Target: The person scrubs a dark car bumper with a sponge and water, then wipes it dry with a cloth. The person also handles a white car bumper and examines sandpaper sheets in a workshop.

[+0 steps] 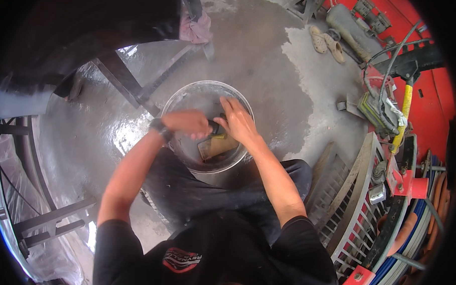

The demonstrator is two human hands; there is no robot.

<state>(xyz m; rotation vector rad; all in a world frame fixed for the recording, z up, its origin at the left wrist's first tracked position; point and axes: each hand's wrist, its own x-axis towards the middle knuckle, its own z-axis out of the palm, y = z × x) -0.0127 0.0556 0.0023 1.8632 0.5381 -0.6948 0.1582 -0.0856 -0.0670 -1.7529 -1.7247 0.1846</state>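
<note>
Round metal basin (182,98) sits on wet concrete floor (271,58) at frame centre. Left hand (186,122) is curled into a fist around a dark handle (216,127); handle's long axis runs roughly 9 to 3 o'clock. Right hand (238,124), fingers extended and together, pressing down on a flat tan object (215,146) inside the basin, at its 5 o'clock side. Object's orientation cannot be told. Pair of sandals (327,43) at 1 o'clock, well apart.

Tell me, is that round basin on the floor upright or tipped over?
Upright: the basin sits mouth-up on the wet floor, both hands inside it.
</note>
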